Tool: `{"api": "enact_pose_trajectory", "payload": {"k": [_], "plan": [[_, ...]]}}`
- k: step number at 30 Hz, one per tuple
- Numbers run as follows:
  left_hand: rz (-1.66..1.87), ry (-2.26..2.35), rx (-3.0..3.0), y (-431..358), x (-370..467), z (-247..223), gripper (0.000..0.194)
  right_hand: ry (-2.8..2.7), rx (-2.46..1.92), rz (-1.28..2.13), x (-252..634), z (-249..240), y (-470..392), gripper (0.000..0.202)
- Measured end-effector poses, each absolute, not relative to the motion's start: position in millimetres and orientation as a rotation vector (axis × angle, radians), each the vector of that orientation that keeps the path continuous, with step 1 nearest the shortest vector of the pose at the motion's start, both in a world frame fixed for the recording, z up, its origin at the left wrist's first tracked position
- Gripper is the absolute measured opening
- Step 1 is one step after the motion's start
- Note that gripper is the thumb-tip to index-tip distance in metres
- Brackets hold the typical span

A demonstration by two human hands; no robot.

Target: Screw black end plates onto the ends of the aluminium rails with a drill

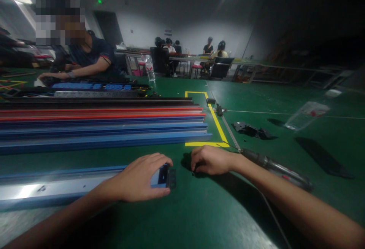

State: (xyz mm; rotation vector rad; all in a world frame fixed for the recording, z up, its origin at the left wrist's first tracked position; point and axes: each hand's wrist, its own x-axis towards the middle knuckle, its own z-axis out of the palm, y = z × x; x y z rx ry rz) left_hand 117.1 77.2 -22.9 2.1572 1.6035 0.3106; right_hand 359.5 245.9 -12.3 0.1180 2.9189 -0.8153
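I see the rail [65, 189] running left to right, its right end, with the black cap [173, 178], clasped by the left hand [144, 178], while the right hand [212, 159] curls just right of it, holding what I cannot tell.

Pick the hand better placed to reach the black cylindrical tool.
Probably the right hand: it is much nearer the tool, though possibly pinching something small. The left hand grips the nearest blue rail.
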Motion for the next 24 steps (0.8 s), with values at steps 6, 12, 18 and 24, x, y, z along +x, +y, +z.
{"api": "enact_pose_trajectory", "payload": {"k": [6, 12, 18, 24], "plan": [[0.323, 1.608, 2.146, 77.4, 116.8, -22.1, 0.056, 2.959, 0.378, -0.677, 371.6, 16.2, 260.8, 0.010], [0.353, 1.592, 2.146, 77.0, 115.8, -22.3, 0.056, 2.928, 1.059, -0.264, 401.7, 33.0, 299.0, 0.013], [0.377, 1.584, 2.156, 77.7, 113.4, -26.1, 0.058, 2.767, 1.091, -0.335, 411.0, 21.6, 322.5, 0.015], [0.346, 1.585, 2.158, 78.4, 113.1, -26.8, 0.059, 2.731, 1.046, -0.489, 412.8, 24.7, 326.2, 0.019]]}}
